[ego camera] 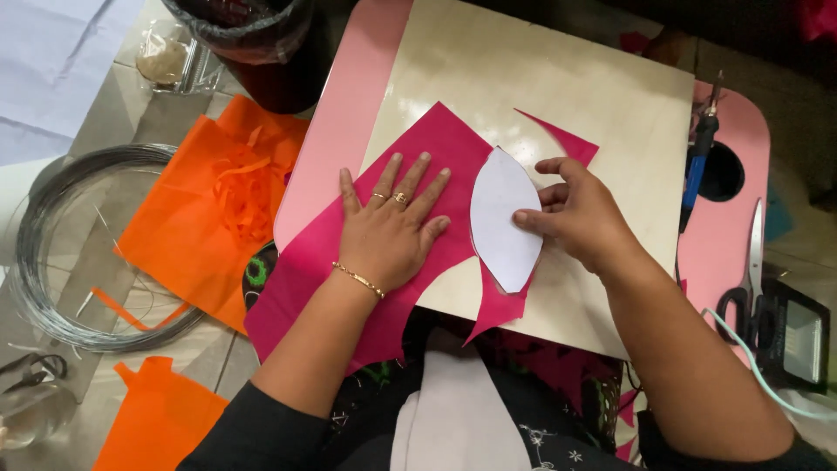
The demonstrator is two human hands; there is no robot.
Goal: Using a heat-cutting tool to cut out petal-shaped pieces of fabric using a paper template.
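A sheet of magenta fabric lies across a light wooden board on a pink lap table. My left hand presses flat on the fabric, fingers spread. A white leaf-shaped template rests on the fabric just right of that hand. My right hand holds the template's right edge, thumb on top of it, fingers curled.
Orange fabric pieces and a coil of grey wire lie on the floor at left. A dark bin stands at the top. Scissors and a blue-handled tool sit on the table's right side.
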